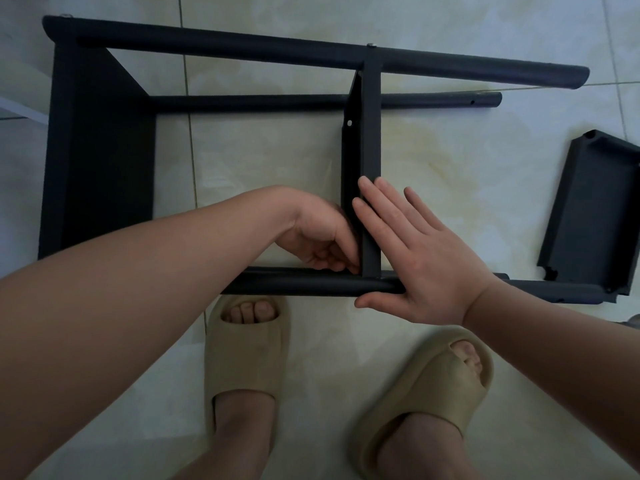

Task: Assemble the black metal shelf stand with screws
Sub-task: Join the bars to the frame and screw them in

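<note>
- The black shelf stand [207, 51] is laid on its side on the tiled floor [259, 161]. Its middle shelf [370, 133] is already fitted between the long tubes, so that's used as the reference point here.
- The right hand [422, 258] is spread flat with fingers straight. It's pressed across the near end of the middle shelf and onto the near tube [294, 284] that the shelf meets.
- The left hand [318, 233] is tucked into the corner just left of the middle shelf, fingers curled in against it. Whether anything small is pinched there can't be made out tbh.
- A silver screw head [349, 123] is seen on the middle shelf's left flange, toward the far end.
- A loose panel [595, 209] is left on the floor, well to the right of the middle shelf.
- Beige slippers [246, 355] are planted on the near side of the middle shelf, just past the near tube.
</note>
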Tool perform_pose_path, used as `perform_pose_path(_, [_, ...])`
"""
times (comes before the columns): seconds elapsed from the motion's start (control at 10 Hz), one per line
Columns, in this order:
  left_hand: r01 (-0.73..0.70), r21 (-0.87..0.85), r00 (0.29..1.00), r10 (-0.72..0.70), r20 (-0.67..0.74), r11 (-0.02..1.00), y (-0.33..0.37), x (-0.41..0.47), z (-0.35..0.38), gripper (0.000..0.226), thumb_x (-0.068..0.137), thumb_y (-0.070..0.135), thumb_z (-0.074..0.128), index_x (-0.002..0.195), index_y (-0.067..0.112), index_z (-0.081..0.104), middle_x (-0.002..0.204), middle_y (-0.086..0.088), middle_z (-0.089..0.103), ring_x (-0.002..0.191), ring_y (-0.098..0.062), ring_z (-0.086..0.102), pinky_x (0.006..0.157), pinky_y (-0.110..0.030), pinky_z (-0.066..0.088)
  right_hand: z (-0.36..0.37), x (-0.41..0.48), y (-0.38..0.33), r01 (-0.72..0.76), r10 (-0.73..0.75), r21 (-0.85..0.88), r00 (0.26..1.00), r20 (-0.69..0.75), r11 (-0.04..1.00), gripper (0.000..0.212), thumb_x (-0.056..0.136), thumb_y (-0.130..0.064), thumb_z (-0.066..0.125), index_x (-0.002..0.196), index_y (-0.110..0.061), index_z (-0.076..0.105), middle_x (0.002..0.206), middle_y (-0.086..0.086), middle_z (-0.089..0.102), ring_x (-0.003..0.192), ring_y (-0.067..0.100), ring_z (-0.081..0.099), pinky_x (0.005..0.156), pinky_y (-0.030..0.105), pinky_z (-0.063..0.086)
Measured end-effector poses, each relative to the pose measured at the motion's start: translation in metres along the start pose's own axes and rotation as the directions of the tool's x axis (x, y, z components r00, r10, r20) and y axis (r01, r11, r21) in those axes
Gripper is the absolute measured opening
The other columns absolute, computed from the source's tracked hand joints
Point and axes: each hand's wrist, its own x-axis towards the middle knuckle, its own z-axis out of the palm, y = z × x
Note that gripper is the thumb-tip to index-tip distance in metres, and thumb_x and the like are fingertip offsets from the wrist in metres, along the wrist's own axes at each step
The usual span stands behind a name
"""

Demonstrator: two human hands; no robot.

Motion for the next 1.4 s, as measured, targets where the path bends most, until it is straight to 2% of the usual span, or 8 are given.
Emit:
perform_pose_path(0.2, [0.004, 0.031, 1.0, -0.005, 0.013, 0.999, 0.0007, -0.0022, -0.0008, 0.013, 0.092, 0.012, 0.061, 0.088, 0.018, 0.071, 0.078, 0.006, 0.069, 0.07, -0.009, 0.056, 0.065, -0.022, 0.042, -0.0011, 0.0001, -0.0007, 0.001, -0.001, 0.004, 1.0, 0.0, 1.0, 0.107, 0.089, -0.077, 0.045, 0.16, -0.001, 0.019, 0.169, 0.017, 0.009, 0.157, 0.032, 0.005, 0.124, 0.057, 0.018])
perform_pose_path(0.3, [-0.006, 0.03, 1.0, 0.006, -0.014, 1.0, 0.001, 0.0006, 0.0001, 0.017, 0.093, 0.008, 0.062, 0.083, 0.019, 0.069, 0.071, 0.006, 0.068, 0.064, -0.006, 0.056, 0.062, -0.019, 0.043, -0.0013, 0.0, -0.0007, -0.001, 0.001, 0.002, 1.0, 0.002, 1.0, 0.107, 0.089, -0.077, 0.045, 0.16, -0.001, 0.019, 0.169, 0.017, 0.008, 0.157, 0.032, 0.005, 0.124, 0.057, 0.018])
perform_pose_path(0.5, [0.016, 0.014, 0.999, -0.016, 0.031, 1.0, 0.0025, -0.0003, -0.0023, 0.014, 0.091, 0.005, 0.06, 0.086, 0.015, 0.07, 0.074, 0.004, 0.067, 0.07, -0.009, 0.057, 0.068, -0.021, 0.041, -0.0001, 0.0001, -0.0002, 0.002, -0.002, 0.0, 1.0, -0.006, 1.0, 0.107, 0.089, -0.078, 0.046, 0.16, -0.001, 0.02, 0.169, 0.017, 0.008, 0.157, 0.032, 0.005, 0.124, 0.056, 0.018])
perform_pose_path(0.6, [0.023, 0.046, 1.0, -0.023, 0.004, 0.999, 0.0016, 0.0011, -0.0021, 0.013, 0.093, 0.013, 0.062, 0.087, 0.019, 0.071, 0.079, 0.005, 0.07, 0.07, -0.009, 0.058, 0.068, -0.022, 0.042, 0.0005, 0.0, -0.0001, 0.002, -0.002, 0.001, 1.0, -0.011, 1.0, 0.107, 0.089, -0.078, 0.045, 0.16, -0.002, 0.019, 0.169, 0.017, 0.009, 0.157, 0.032, 0.005, 0.124, 0.056, 0.018])
perform_pose_path(0.8, [0.019, 0.019, 1.0, -0.019, 0.005, 1.0, 0.0014, 0.0028, -0.0014, 0.013, 0.091, 0.004, 0.063, 0.089, 0.015, 0.07, 0.075, 0.002, 0.068, 0.068, -0.009, 0.058, 0.066, -0.02, 0.043, 0.0006, -0.0001, -0.0001, 0.001, -0.001, 0.003, 1.0, -0.013, 1.0, 0.107, 0.089, -0.077, 0.046, 0.16, -0.001, 0.02, 0.169, 0.017, 0.009, 0.157, 0.032, 0.006, 0.124, 0.057, 0.018])
perform_pose_path(1.0, [0.023, 0.036, 1.0, -0.024, 0.01, 0.999, -0.0013, 0.0009, -0.0004, 0.011, 0.092, 0.013, 0.062, 0.088, 0.018, 0.071, 0.078, 0.006, 0.069, 0.071, -0.009, 0.058, 0.066, -0.022, 0.041, 0.0004, -0.0002, -0.0003, 0.001, -0.001, 0.0, 1.0, -0.011, 1.0, 0.107, 0.089, -0.077, 0.047, 0.159, -0.001, 0.02, 0.169, 0.017, 0.009, 0.157, 0.032, 0.006, 0.124, 0.057, 0.018])
perform_pose_path(1.2, [0.008, -0.009, 1.0, -0.007, 0.027, 1.0, 0.001, 0.0014, -0.0003, 0.014, 0.092, 0.002, 0.06, 0.086, 0.013, 0.068, 0.071, 0.002, 0.065, 0.069, -0.01, 0.056, 0.065, -0.02, 0.042, -0.0002, -0.0001, -0.0005, 0.0, 0.0, 0.0, 1.0, -0.004, 1.0, 0.107, 0.089, -0.077, 0.047, 0.16, -0.001, 0.019, 0.169, 0.017, 0.008, 0.157, 0.032, 0.006, 0.124, 0.057, 0.019])
perform_pose_path(1.4, [0.005, 0.028, 1.0, -0.005, 0.023, 1.0, 0.0013, -0.0005, -0.0007, 0.013, 0.093, 0.01, 0.061, 0.087, 0.017, 0.07, 0.077, 0.005, 0.068, 0.07, -0.009, 0.058, 0.067, -0.021, 0.042, -0.0009, -0.0001, -0.0009, -0.001, 0.001, 0.002, 1.0, -0.003, 1.0, 0.107, 0.089, -0.077, 0.047, 0.159, -0.001, 0.02, 0.169, 0.018, 0.009, 0.157, 0.033, 0.006, 0.123, 0.058, 0.02])
